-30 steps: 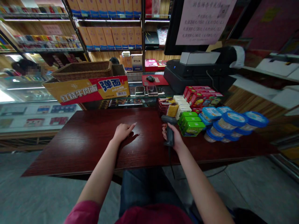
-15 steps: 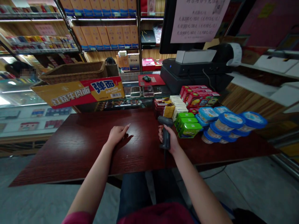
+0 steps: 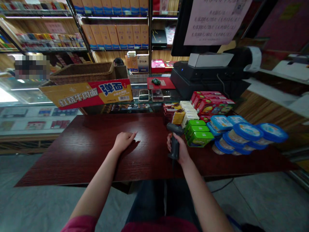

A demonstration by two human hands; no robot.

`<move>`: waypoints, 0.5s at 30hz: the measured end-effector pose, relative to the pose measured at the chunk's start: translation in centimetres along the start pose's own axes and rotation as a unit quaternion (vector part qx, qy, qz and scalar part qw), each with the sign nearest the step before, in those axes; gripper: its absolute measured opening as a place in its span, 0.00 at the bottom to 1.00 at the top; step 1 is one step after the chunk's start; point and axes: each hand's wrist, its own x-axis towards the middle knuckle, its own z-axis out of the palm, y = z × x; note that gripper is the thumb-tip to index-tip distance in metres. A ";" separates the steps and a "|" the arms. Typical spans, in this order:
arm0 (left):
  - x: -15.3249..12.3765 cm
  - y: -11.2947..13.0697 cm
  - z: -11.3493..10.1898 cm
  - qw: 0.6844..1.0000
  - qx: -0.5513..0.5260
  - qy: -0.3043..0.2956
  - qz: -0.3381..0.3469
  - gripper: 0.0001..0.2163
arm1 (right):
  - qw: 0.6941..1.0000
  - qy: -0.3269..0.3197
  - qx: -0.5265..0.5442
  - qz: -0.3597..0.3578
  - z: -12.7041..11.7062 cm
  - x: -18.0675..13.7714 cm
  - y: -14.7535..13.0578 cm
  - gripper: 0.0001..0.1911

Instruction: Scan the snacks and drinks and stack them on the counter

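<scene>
My left hand point(image 3: 124, 141) rests on the dark red-brown wooden table point(image 3: 84, 145), its thumb stretched out to the right. Its other fingers are partly hidden beneath it, and no object shows in it. In my right hand point(image 3: 181, 149) is a dark grey barcode scanner point(image 3: 175, 145), gripped by the handle with its head up. A cord runs down from the handle. Just right of the scanner head stand several green packs point(image 3: 200, 136). Behind it are a row of red-and-yellow packets point(image 3: 177, 116) and a row of cream packets point(image 3: 189, 112).
Blue-lidded tubs point(image 3: 247, 130) are stacked at the right, near flat blue boxes point(image 3: 220, 123) and red boxes point(image 3: 212, 101). Behind them stands a black register point(image 3: 202, 77) with a monitor. An open carton point(image 3: 89, 95) holding a wicker basket point(image 3: 82, 72) sits at back left. Two phones point(image 3: 144, 95) lie on the glass counter.
The whole scene has shifted slightly to the right in view as the camera turned. Both hands keep their poses, and the scanner stays in the right hand.
</scene>
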 end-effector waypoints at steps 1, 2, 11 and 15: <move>0.0 0.0 0.0 1.000 -0.005 0.000 -0.003 0.33 | 1.000 0.008 0.001 0.004 0.0 0.0 0.0 0.23; -0.1 0.0 0.0 1.000 -0.012 0.000 -0.007 0.33 | 1.000 0.013 0.003 0.008 0.1 0.0 0.0 0.24; -0.3 -0.1 -0.5 0.997 -0.055 0.011 -0.045 0.30 | 0.999 0.014 0.029 0.019 0.0 0.2 0.1 0.24; 0.2 0.0 -0.3 0.998 -0.038 0.009 -0.053 0.31 | 0.999 0.015 0.037 0.020 -0.1 0.1 0.1 0.25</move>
